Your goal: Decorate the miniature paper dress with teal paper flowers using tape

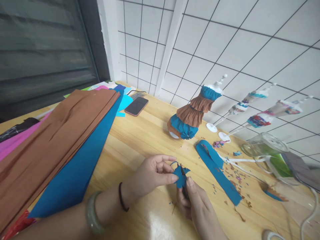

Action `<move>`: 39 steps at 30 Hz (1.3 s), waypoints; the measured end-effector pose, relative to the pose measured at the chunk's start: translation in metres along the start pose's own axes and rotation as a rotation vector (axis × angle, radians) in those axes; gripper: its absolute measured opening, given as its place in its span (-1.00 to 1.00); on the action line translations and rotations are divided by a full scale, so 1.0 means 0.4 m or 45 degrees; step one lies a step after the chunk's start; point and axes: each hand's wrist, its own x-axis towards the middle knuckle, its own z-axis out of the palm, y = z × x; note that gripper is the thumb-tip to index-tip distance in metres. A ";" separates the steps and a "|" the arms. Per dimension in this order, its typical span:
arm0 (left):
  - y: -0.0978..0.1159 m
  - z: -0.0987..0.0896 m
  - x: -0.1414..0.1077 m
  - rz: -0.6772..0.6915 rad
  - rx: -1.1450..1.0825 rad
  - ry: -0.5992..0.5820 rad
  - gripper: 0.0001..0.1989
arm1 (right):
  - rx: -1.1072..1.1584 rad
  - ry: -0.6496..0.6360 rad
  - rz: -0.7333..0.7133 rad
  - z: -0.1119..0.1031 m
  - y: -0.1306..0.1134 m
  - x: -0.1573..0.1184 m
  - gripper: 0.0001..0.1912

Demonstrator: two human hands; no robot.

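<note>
Near the table's front middle, my left hand (160,173) pinches a small piece of blue crepe paper (179,176) between thumb and fingers. My right hand (195,200) is closed around a small dark tool, which looks like scissors (184,172), its blades at the blue piece. Part of the tool is hidden by my fingers. Beyond the hands stands a mini mannequin in a blue and brown ruffled paper dress (192,115). A blue paper strip (220,173), folded over at its far end, lies right of my hands.
Large brown paper (62,133) and blue paper (82,160) sheets cover the table's left. A phone (136,106) lies behind them. Two more mannequins (248,100), (277,113) stand by the tiled wall, near a clear plastic cup (265,144). Paper scraps (233,176) litter the right side.
</note>
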 end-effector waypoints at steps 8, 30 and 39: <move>0.005 0.000 0.000 0.028 0.053 -0.004 -0.56 | -0.009 0.069 0.062 0.005 -0.014 -0.004 -0.47; 0.029 -0.005 -0.001 0.074 0.172 0.005 -0.52 | -0.148 0.025 0.010 -0.020 -0.028 -0.001 -0.48; 0.022 -0.010 -0.001 0.092 0.176 -0.008 -0.52 | -0.195 0.016 0.025 -0.022 -0.029 0.001 -0.48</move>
